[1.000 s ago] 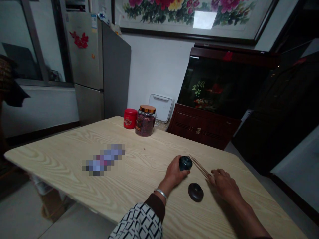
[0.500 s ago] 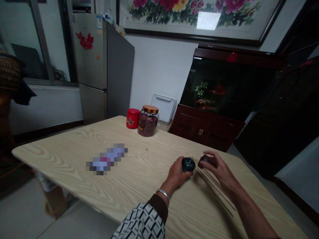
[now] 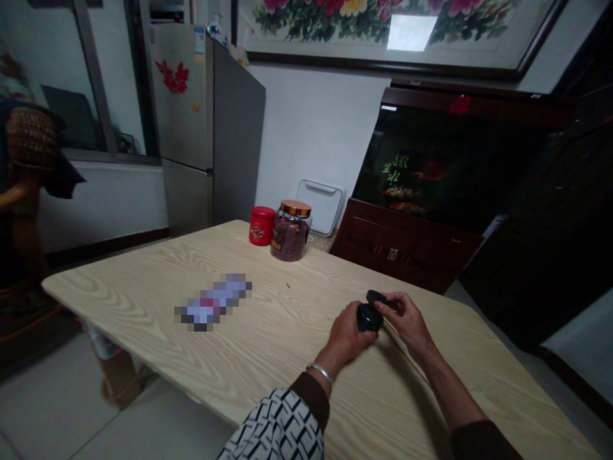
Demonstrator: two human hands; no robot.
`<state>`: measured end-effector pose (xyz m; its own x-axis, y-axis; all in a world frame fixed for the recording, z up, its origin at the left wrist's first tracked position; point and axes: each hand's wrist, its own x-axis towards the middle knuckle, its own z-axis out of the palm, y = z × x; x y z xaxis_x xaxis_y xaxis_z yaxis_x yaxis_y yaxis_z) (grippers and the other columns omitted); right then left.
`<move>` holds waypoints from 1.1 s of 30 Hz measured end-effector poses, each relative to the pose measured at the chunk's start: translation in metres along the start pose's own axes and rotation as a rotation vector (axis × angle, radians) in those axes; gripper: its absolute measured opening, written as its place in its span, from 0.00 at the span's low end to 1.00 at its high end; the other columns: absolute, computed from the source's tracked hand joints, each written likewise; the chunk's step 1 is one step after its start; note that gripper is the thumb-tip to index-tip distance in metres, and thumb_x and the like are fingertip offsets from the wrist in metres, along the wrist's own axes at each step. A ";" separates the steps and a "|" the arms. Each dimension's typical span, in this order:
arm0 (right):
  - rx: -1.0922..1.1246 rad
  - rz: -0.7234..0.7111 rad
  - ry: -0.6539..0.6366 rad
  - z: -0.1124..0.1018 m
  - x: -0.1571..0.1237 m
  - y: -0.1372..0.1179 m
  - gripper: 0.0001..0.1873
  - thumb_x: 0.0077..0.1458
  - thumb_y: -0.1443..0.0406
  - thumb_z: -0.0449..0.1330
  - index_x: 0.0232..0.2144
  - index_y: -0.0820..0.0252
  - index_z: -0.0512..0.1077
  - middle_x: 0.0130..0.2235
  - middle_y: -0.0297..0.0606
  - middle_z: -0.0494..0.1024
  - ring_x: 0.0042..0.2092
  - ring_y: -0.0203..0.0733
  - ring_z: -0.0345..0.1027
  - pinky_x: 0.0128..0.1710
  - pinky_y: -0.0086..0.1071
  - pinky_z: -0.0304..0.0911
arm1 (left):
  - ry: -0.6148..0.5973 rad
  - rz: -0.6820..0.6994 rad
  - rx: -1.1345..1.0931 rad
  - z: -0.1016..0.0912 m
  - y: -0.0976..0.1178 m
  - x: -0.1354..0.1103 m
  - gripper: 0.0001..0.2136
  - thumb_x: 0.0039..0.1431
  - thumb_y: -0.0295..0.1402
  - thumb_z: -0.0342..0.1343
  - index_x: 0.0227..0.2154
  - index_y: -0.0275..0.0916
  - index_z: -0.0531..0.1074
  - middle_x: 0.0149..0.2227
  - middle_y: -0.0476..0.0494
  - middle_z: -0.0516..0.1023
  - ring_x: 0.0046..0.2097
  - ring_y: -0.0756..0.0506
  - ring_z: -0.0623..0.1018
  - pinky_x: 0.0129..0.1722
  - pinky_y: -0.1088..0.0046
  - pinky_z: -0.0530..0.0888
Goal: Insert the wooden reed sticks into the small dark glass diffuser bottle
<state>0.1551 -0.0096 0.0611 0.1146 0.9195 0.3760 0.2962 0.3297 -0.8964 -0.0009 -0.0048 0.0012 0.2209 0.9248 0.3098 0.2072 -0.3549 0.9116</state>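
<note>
My left hand [image 3: 348,332] is wrapped round a small, dark, glossy round pot [image 3: 370,318] at the right part of the table. Just behind and above it, my right hand [image 3: 407,322] pinches a dark, flat, rounded piece [image 3: 377,297] between thumb and fingers. That piece is close to the pot's top edge; whether they touch, I cannot tell. Under my right forearm lie thin brown sticks [image 3: 400,343], mostly hidden by the arm.
A pale wood-grain table [image 3: 268,345] carries a pixelated flat item [image 3: 213,303], a tiny brown bit [image 3: 288,285], a red canister [image 3: 261,225] and a copper-lidded jar [image 3: 290,236]. Behind stand a fridge [image 3: 184,128] and a fish tank [image 3: 431,166].
My right hand has moved left with the dark piece, from beside the pot to just over its rear edge. The sticks are now more covered. The view has shifted slightly left.
</note>
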 end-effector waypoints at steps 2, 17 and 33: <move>-0.140 -0.023 -0.103 -0.009 0.004 -0.010 0.25 0.46 0.53 0.68 0.43 0.56 0.68 0.45 0.43 0.76 0.48 0.49 0.72 0.47 0.41 0.68 | 0.003 0.000 -0.005 0.000 -0.001 0.000 0.30 0.44 0.34 0.67 0.52 0.41 0.66 0.48 0.43 0.75 0.48 0.40 0.74 0.46 0.68 0.70; -1.282 -0.063 -0.568 0.002 0.044 -0.076 0.33 0.55 0.41 0.52 0.43 0.64 0.73 0.43 0.56 0.79 0.44 0.58 0.73 0.42 0.43 0.65 | -0.005 0.041 -0.033 0.000 -0.003 0.002 0.31 0.44 0.32 0.65 0.54 0.41 0.66 0.50 0.43 0.75 0.50 0.40 0.74 0.49 0.68 0.69; -1.296 -0.038 -0.318 -0.010 0.038 -0.085 0.40 0.59 0.41 0.48 0.64 0.60 0.58 0.46 0.55 0.80 0.49 0.61 0.73 0.46 0.48 0.64 | -0.007 0.012 -0.003 0.001 -0.004 0.003 0.30 0.44 0.34 0.67 0.53 0.41 0.66 0.47 0.43 0.76 0.47 0.41 0.74 0.45 0.69 0.70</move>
<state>0.1435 -0.0046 0.1544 -0.0858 0.9824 0.1659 0.9957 0.0787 0.0485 -0.0007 -0.0010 -0.0020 0.2306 0.9192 0.3192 0.2018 -0.3660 0.9084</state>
